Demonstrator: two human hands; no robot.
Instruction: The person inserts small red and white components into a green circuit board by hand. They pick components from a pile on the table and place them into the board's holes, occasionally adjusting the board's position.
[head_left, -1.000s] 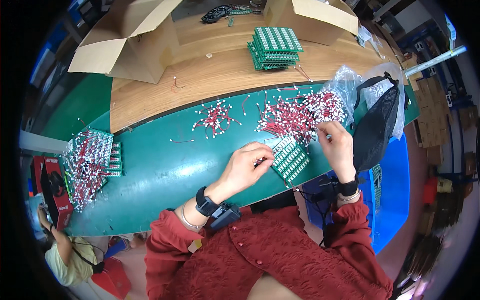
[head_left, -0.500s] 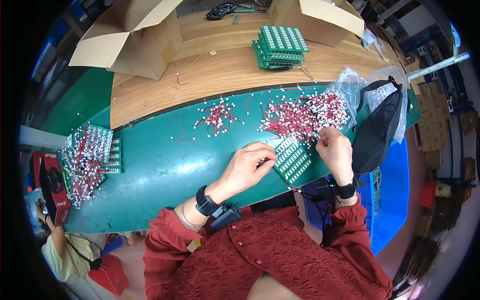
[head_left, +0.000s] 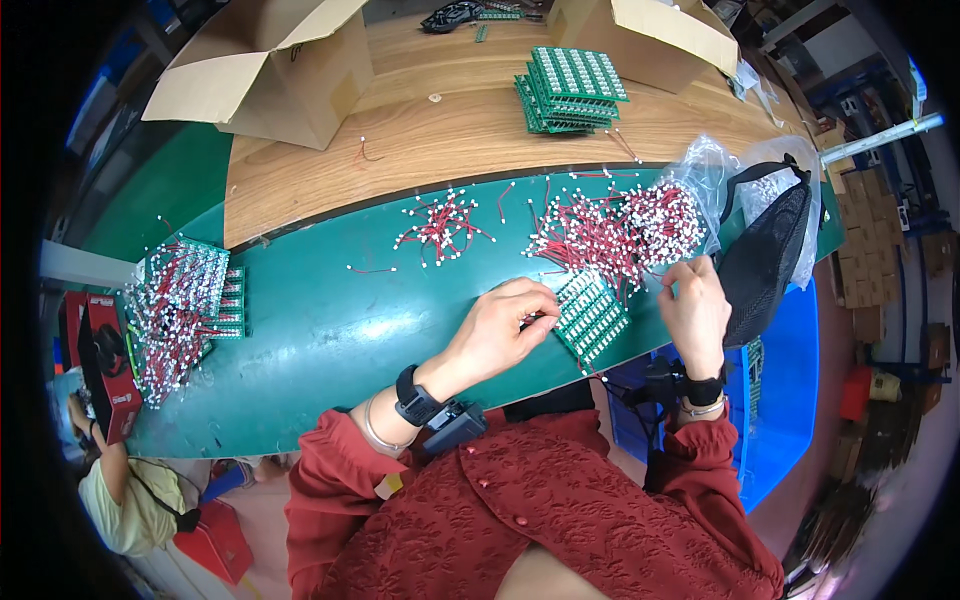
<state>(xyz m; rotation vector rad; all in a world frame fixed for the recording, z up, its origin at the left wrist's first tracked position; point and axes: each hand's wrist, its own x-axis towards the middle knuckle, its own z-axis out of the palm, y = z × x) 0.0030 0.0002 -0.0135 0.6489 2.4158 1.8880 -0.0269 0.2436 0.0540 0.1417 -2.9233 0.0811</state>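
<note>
A green circuit board panel (head_left: 592,318) with rows of white connectors lies at a slant on the green mat before me. My left hand (head_left: 508,325) is curled at its left edge, thumb and forefinger pressed together there, with a small bit of red and white at the fingertips. To the right of the panel, my right hand (head_left: 696,312) is raised with its fingertips drawn together in a pinch; what is in them is too small to make out. Just beyond is a heap of short red wires (head_left: 585,232) with white end plugs, spilling from a clear plastic bag (head_left: 703,165).
A smaller wire cluster (head_left: 445,228) lies left of the heap. Stacked panels (head_left: 572,90) stand on the wooden table between cardboard boxes (head_left: 290,95). More wired panels (head_left: 185,310) are at the far left. A black mesh bag (head_left: 768,260) and blue bin (head_left: 790,400) are at right.
My right hand has moved right, away from the panel and the heap's near edge. My left hand keeps its place at the panel's edge. The view has shifted slightly.
</note>
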